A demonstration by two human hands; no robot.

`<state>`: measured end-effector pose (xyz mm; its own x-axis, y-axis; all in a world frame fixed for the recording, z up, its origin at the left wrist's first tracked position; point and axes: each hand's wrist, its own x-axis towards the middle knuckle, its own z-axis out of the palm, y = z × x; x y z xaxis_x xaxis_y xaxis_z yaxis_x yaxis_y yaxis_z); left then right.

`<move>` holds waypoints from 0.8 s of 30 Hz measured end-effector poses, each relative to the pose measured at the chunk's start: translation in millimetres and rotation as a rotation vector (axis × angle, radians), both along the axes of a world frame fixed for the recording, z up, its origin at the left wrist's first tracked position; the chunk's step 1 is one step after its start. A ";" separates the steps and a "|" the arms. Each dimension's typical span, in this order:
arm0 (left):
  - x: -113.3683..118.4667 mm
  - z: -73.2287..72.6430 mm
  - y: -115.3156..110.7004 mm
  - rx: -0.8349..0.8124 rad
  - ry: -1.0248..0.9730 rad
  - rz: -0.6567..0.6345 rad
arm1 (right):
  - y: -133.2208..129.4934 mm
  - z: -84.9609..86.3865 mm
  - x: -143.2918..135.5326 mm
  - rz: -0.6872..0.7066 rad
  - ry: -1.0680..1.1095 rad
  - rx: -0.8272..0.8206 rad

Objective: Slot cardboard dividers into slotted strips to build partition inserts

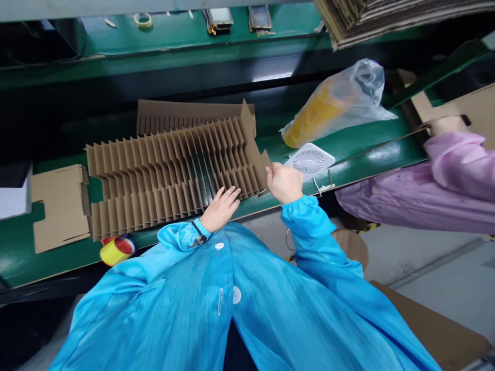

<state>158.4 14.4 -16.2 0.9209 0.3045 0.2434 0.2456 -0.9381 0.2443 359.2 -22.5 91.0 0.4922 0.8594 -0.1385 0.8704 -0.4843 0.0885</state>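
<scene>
A brown cardboard divider grid (147, 170) with several upright slotted panels stretches across the green bench in front of me. My left hand (221, 208) rests on the near edge of the grid towards its right side, palm down with its fingers stretched out. At the grid's right end, my right hand (285, 183) is closed in a pinch on the end cardboard panel (260, 164). The fingertips partly hide the panel's corner. Behind the grid lies a slotted cardboard strip (185, 116).
Flat cut cardboard (60, 208) and a yellow tape roll (117, 250) are to the left. On the right are a white fan (310, 161) and a bagged yellow roll (320, 108). A co-worker's pink sleeve (460, 159) reaches in. Stacked cardboard (371, 23) overhangs the upper right.
</scene>
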 end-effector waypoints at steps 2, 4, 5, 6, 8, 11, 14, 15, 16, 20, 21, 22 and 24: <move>0.0 -0.2 0.0 0.007 0.002 -0.003 | 0.0 2.6 -0.2 -0.005 -0.001 0.003; 0.1 0.2 0.1 0.010 0.002 -0.008 | 1.2 3.8 -0.5 -0.013 0.001 0.000; 0.2 0.6 0.1 0.013 -0.001 -0.008 | 2.3 3.6 -0.7 -0.014 0.003 -0.005; 0.3 1.2 0.2 0.017 -0.004 -0.006 | 3.7 3.0 -0.7 -0.011 0.007 -0.010; 0.5 2.1 0.6 0.034 -0.005 0.004 | 6.5 1.0 -0.5 0.003 0.017 -0.021; 0.9 2.5 1.2 0.054 0.003 0.013 | 7.9 -0.4 1.1 0.015 0.028 -0.030; 1.2 2.0 1.4 0.058 0.009 0.007 | 6.2 1.5 3.1 0.004 0.017 -0.004; 1.2 1.9 1.3 0.062 0.009 0.007 | 5.7 2.2 3.6 0.000 0.011 0.010; 1.2 1.9 1.2 0.067 0.007 0.007 | 5.5 2.8 4.0 -0.005 0.007 0.021; 1.4 2.8 0.9 0.077 0.012 0.009 | 7.9 2.2 4.4 -0.001 0.026 0.008; 1.5 3.0 0.9 0.072 0.014 0.010 | 8.7 1.8 4.4 0.001 0.034 -0.003; 1.6 3.2 0.9 0.065 0.015 0.009 | 9.3 1.4 4.4 0.002 0.040 -0.013; 1.8 3.2 1.0 0.054 0.006 0.008 | 9.9 1.2 4.2 0.009 0.046 -0.024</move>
<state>160.2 15.5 -13.0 0.9198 0.2988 0.2542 0.2547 -0.9477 0.1923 363.4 -12.6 92.2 0.4773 0.8598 -0.1817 0.8781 -0.4748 0.0595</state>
